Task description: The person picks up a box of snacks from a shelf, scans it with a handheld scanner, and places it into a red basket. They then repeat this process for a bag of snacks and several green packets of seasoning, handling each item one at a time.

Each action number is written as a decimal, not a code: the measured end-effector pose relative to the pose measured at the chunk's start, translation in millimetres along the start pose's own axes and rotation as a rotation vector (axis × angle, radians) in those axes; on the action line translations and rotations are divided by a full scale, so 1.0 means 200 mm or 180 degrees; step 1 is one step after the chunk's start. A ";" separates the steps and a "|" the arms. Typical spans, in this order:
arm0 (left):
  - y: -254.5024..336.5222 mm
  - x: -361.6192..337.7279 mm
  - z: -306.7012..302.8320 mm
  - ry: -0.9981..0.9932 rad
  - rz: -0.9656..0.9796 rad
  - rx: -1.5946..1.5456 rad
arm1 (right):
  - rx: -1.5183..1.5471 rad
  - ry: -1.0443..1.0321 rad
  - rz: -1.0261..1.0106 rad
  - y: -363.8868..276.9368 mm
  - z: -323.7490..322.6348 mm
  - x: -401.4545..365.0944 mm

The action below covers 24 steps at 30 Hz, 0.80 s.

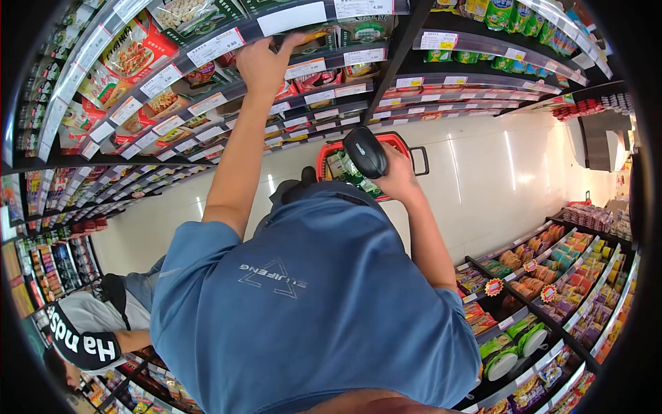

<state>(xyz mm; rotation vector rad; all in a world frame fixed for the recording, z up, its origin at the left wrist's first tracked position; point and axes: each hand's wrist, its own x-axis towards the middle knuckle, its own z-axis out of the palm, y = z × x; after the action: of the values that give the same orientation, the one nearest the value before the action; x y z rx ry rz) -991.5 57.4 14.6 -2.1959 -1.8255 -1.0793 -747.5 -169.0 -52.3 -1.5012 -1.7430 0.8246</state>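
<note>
My left hand [263,67] is raised to the shelf edge [241,88] at the upper left, thumb stretched out to the right and apart from the fingers. The fingertips are partly hidden against the shelf. Close to the thumb lies a yellow-orange packet [316,36], and price labels [305,68] line the rail beside the hand. My right hand [398,174] is wrapped round a black handheld barcode scanner [365,152], held above a red shopping basket [321,164]. Green and white packets [339,168] lie in the basket, partly covered by the scanner.
More shelves with green packets [514,15] continue at the upper right. A tiled floor [483,162] runs along the aisle. Behind me on the right stands a snack shelf [552,276]. At the lower left is another person [96,317] in a grey and black top.
</note>
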 end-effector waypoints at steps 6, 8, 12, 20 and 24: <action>-0.10 0.05 0.22 0.0859 -0.0375 0.0435 | -0.0003 -0.0088 0.0224 0.05 -0.01 -0.12; -0.12 0.09 0.24 0.1057 -0.0321 0.0496 | -0.0013 -0.0067 0.0270 0.06 -0.02 -0.15; -0.01 0.00 0.11 0.0775 -0.0522 0.0131 | -0.0063 -0.0020 0.0389 0.09 -0.02 -0.24; 0.15 -0.16 0.19 0.0770 0.1640 0.0011 | -0.0120 -0.0054 0.0838 0.21 -0.01 -0.45; 0.20 -0.04 0.22 0.0423 0.1338 0.0558 | -0.0149 0.0021 0.0809 0.22 -0.04 -0.48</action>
<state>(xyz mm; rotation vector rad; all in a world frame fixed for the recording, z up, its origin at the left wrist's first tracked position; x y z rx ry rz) -936.2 61.4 -8.7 -2.2026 -1.2701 -0.9120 -708.0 -257.2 -92.3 -1.7800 -1.5966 0.9089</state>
